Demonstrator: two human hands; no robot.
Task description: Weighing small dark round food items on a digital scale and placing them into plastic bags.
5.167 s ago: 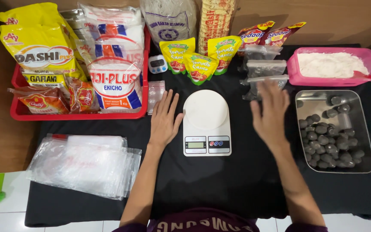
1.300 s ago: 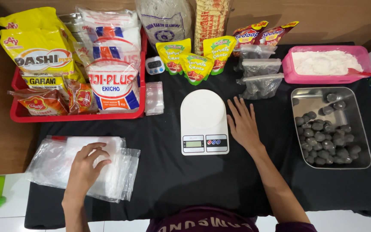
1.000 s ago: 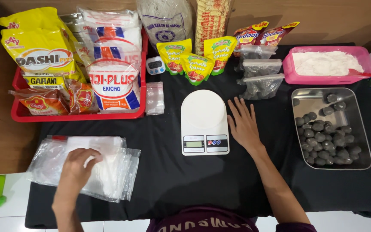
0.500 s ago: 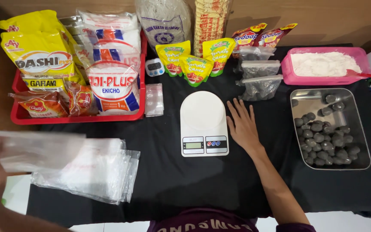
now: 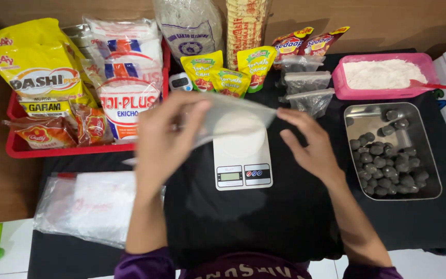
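My left hand (image 5: 163, 140) grips a clear plastic bag (image 5: 233, 118) and holds it in the air above the white kitchen scale (image 5: 242, 161). My right hand (image 5: 309, 143) is raised beside the scale with spread fingers, its fingertips at the bag's right edge; whether it touches the bag I cannot tell. The stack of clear plastic bags (image 5: 91, 205) lies at the near left on the black cloth. A steel tray (image 5: 428, 191) holding several dark balls sits to the right of my right hand.
A red tray (image 5: 52, 151) at the back left carries several seasoning packets. Sauce pouches (image 5: 228, 72) and filled small bags (image 5: 305, 88) stand behind the scale. A pink tub (image 5: 375, 92) of white flour sits at the back right.
My left hand took one bag off the stack, swung it out to the left, then brought it over the scale. My right hand lifted off the cloth toward the bag.
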